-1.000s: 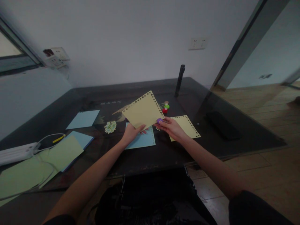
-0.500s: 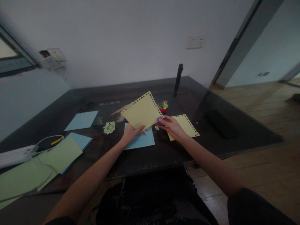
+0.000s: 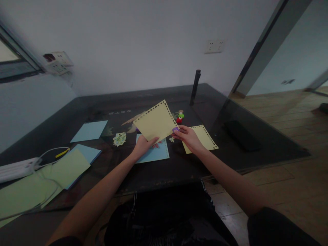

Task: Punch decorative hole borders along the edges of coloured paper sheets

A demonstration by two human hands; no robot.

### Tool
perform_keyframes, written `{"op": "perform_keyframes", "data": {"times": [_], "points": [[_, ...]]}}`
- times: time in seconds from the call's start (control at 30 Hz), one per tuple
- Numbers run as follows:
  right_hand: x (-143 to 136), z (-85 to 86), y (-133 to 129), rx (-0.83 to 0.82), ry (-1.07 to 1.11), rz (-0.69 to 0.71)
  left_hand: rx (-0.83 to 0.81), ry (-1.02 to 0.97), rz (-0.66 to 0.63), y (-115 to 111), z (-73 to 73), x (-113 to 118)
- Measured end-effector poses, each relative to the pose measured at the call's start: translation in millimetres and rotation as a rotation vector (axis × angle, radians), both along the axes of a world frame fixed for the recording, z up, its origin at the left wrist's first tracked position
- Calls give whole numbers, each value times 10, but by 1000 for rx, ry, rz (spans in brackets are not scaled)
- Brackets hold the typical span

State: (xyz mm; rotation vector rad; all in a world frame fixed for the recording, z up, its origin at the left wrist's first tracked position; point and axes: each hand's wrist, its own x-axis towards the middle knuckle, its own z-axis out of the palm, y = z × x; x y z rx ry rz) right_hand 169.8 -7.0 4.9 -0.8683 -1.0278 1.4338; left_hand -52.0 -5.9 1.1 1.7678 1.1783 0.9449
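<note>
A pale yellow sheet of paper is held up above the table, tilted, with small shapes punched along two upper edges. My left hand pinches its lower left edge, thumb on top and fingers underneath. At the sheet's right corner my right hand grips a small purple craft punch, which sits on the paper's edge. Below lies a light blue sheet, partly covered by my left hand and the yellow one. Another punched yellow sheet rests under and beside my right wrist. Tiny punched-out bits lie between the hands.
A pile of paper bits lies left of my hands. Red and green punches stand behind. Leftward are a blue sheet, stacked green paper, a white power strip and a cable. A dark flat object lies right.
The yellow sheet and the purple punch have shifted very slightly to the right. Both hands keep their grips.
</note>
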Motion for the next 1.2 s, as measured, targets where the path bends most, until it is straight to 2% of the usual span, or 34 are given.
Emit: {"op": "perform_keyframes", "data": {"times": [0.23, 0.67, 1.2], "points": [[-2, -8, -1, -8, -25, 15, -4, -6, 0, 8, -27, -5], [-11, -27, 16, -15, 54, -16, -47, -24, 8, -46, 64, 55], [-3, -26, 11, 0, 9, -2, -21, -3, 20, -21, 14, 25]]}}
